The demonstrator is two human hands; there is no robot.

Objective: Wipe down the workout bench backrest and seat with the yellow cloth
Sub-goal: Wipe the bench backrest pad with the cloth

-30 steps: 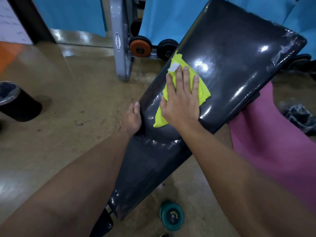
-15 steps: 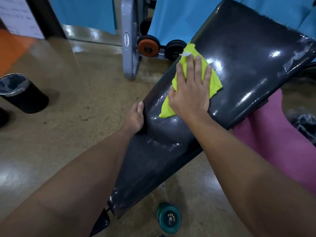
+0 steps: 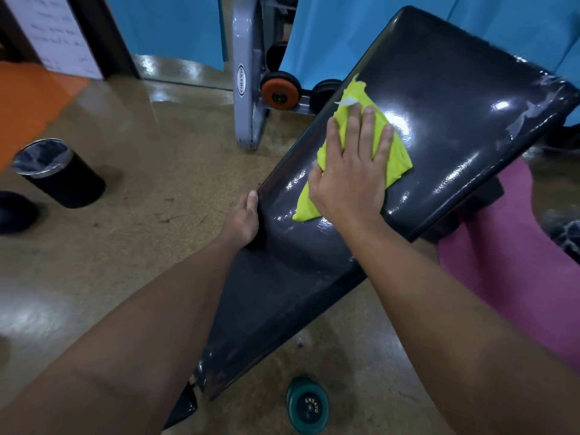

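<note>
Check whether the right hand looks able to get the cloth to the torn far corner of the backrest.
Probably yes. The right hand lies flat on the yellow cloth mid-backrest, and nothing sits on the pad between it and the torn corner.

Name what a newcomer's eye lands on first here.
The bright yellow cloth, pressed flat under the right hand on the glossy black padded bench at centre. Next, the left hand gripping the bench's left edge, and the black cylindrical bin on the floor at far left.

head-worn view, looking down, close over bench (image 3: 439, 98)
</note>
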